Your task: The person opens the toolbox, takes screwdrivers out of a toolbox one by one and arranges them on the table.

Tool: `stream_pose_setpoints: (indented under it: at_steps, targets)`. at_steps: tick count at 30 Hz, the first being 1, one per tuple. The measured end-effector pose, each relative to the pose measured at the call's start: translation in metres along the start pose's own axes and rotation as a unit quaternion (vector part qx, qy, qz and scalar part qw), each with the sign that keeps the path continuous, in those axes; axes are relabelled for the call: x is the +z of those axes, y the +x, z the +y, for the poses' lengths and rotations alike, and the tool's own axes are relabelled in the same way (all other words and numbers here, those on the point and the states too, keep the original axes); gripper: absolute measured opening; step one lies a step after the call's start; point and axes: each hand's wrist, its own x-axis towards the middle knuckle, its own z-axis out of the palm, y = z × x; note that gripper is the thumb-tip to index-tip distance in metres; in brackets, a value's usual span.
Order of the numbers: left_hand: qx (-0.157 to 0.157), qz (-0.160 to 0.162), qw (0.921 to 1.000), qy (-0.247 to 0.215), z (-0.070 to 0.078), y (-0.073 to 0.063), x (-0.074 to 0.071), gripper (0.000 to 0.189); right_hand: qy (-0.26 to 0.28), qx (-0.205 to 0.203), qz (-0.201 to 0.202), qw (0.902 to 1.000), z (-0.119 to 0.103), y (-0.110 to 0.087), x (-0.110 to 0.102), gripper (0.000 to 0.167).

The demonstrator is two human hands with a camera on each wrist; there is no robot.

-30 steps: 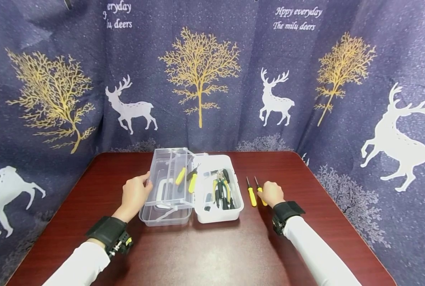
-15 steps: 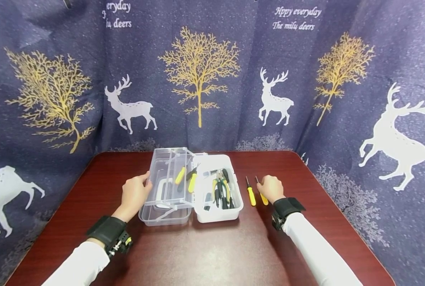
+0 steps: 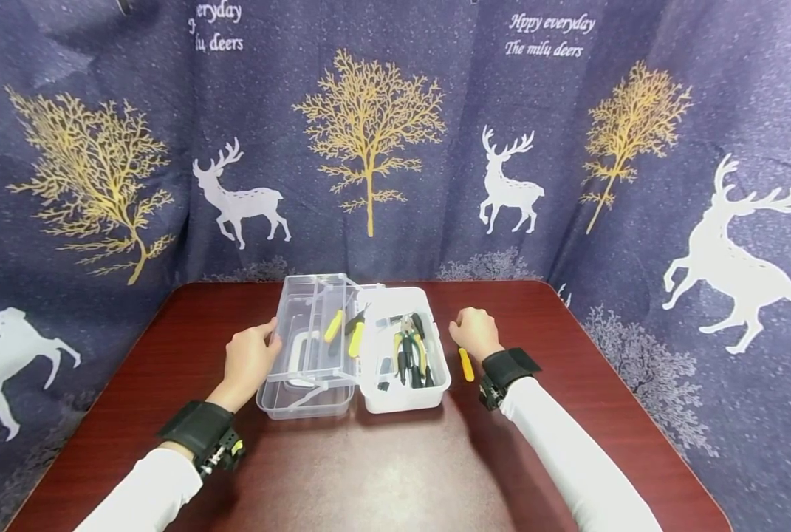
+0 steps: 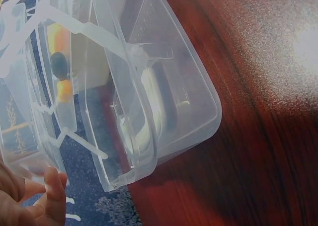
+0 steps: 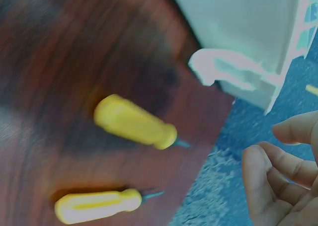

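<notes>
A white toolbox (image 3: 408, 401) stands with its clear upper tray (image 3: 312, 332) folded out to the left on hinged arms. My left hand (image 3: 249, 362) holds the left edge of that tray between thumb and fingers. Beside the box's right wall hovers my right hand (image 3: 476, 334), its fingers loosely bent, with nothing between them in the right wrist view. Below it lie two screwdrivers with yellow handles; one screwdriver (image 3: 466, 364) shows past the hand in the head view, and the other is hidden there. The right wrist view shows a nearer screwdriver (image 5: 134, 121) and a second screwdriver (image 5: 97, 205).
Pliers (image 3: 408, 347) and several dark-handled tools lie in the white box. More yellow-handled tools (image 3: 334, 325) rest in the clear tray. The clear lid (image 3: 309, 410) lies on the dark red table (image 3: 395, 473). A blue patterned curtain (image 3: 408, 258) hangs behind the table.
My right hand has moved left and a little away from me, from over the right screwdriver to beside the toolbox. My left hand keeps its place on the tray.
</notes>
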Motion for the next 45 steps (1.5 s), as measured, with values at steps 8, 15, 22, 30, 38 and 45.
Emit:
stream_pose_setpoints:
  at_steps: [8,15,22,30,38,45]
  targets:
    - [0.002,0.003,1.0000,0.003,0.001,0.001,0.000,0.038,0.009,-0.044,0.017,0.9988,-0.038,0.011,0.002,0.043]
    - [0.005,0.003,1.0000,0.001,0.000,0.001,0.001,0.037,0.002,-0.067,0.016,0.9976,-0.075,0.017,0.003,0.043]
    - [0.003,0.007,1.0000,0.002,-0.002,0.001,0.000,0.038,-0.004,-0.078,0.010,0.9969,-0.108,0.020,0.001,0.045]
    - [-0.006,-0.005,1.0000,0.006,-0.003,0.001,0.001,0.039,-0.042,-0.121,0.019,0.9916,-0.134,0.018,0.004,0.044]
    - [-0.005,-0.003,1.0000,0.005,-0.003,0.000,0.002,0.038,-0.053,-0.121,-0.016,0.9911,-0.150,0.014,0.017,0.023]
    - [-0.001,0.001,1.0000,0.006,-0.001,0.000,0.003,0.038,-0.048,-0.122,-0.043,0.9904,-0.161,0.008,0.024,0.013]
